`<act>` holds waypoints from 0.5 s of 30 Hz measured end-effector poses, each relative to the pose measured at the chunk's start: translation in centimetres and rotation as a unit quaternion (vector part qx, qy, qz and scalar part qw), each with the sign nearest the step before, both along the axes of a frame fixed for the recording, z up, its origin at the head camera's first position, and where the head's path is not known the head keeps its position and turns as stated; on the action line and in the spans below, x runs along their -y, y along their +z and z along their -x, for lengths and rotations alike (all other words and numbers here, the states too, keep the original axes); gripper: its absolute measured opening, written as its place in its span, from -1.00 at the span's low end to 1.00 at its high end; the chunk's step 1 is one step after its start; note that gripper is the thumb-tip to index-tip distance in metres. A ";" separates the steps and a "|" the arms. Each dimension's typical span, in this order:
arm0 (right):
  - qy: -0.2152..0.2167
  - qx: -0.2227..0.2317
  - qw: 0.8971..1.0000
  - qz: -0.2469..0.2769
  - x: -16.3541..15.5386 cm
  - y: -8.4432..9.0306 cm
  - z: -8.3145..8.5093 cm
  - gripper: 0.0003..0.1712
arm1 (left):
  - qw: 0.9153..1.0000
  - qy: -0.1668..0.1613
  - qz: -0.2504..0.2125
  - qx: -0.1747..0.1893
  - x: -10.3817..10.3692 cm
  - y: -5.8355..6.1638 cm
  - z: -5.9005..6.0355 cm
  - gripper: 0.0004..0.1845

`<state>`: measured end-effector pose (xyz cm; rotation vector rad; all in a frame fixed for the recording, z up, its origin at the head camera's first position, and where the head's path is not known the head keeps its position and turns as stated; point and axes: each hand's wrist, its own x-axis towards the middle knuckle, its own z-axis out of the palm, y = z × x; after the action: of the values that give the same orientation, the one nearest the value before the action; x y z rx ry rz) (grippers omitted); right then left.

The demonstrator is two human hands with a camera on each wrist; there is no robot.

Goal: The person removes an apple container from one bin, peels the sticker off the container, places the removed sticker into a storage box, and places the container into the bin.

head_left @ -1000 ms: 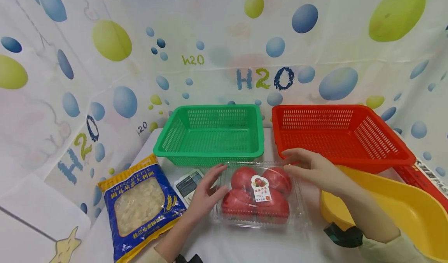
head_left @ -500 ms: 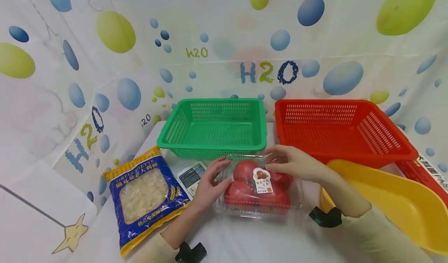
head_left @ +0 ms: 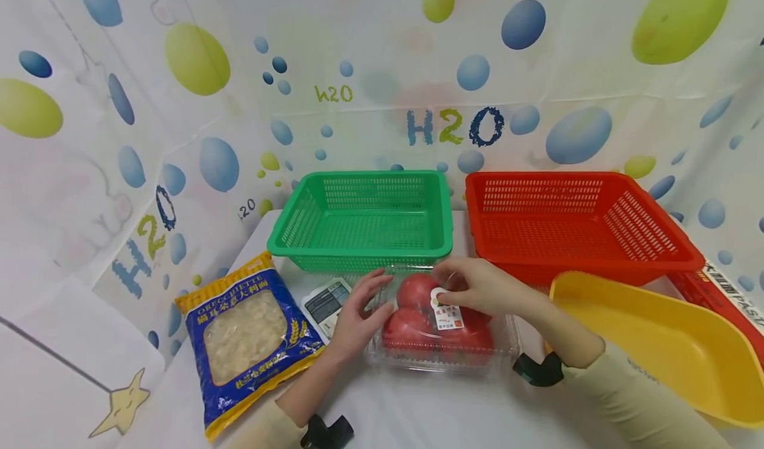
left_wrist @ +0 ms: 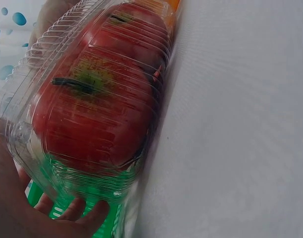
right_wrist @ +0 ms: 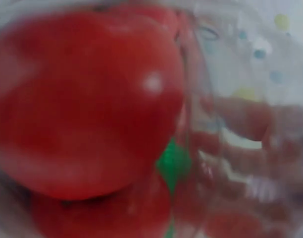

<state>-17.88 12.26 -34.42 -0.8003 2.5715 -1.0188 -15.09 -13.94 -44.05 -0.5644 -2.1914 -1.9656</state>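
A clear plastic box of red tomatoes [head_left: 442,333] lies on the white table, with a white label [head_left: 447,313] on its lid. My left hand [head_left: 376,296] lies against the box's left side, fingers nearly straight and thumb on the wall. In the left wrist view its fingertips [left_wrist: 72,213] show at the far end of the box [left_wrist: 92,109]. My right hand [head_left: 449,286] sits on top of the lid, its fingertips curled down at the label's upper edge. The right wrist view is a blurred close-up of a tomato [right_wrist: 87,109] through the plastic.
Behind the box stand a green basket [head_left: 298,227] and a red basket [head_left: 650,233]. At the right there is a yellow tub [head_left: 656,343]. At the left lie a blue pasta bag [head_left: 247,343] and a small packet [head_left: 325,300]. Spotted sheets wall the table in.
My right hand has moved left from the box's far right corner onto the lid's middle by the label. My left hand has stayed against the left side.
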 end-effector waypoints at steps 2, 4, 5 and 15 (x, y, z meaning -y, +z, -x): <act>-0.002 -0.006 1.000 -0.004 0.2 -0.1 -0.1 -0.55 | 1.000 0.001 0.000 -0.001 0.0 0.0 0.0 -0.52; -0.003 -0.012 1.000 -0.011 0.2 -0.1 -0.1 -0.56 | 1.000 0.001 0.000 -0.003 0.0 -0.1 0.0 -0.52; -0.001 -0.015 1.000 -0.014 0.3 -0.2 -0.1 -0.56 | 1.000 0.001 0.000 -0.005 0.0 -0.1 0.1 -0.52; 0.011 -0.032 0.998 -0.052 1.0 0.4 -0.2 -0.67 | 1.000 -0.004 -0.001 -0.016 0.1 -0.4 0.1 -0.53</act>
<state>-17.66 11.22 -34.05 -0.8455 2.6371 -0.8595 -15.23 -14.04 -44.49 -0.6004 -2.1717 -1.9483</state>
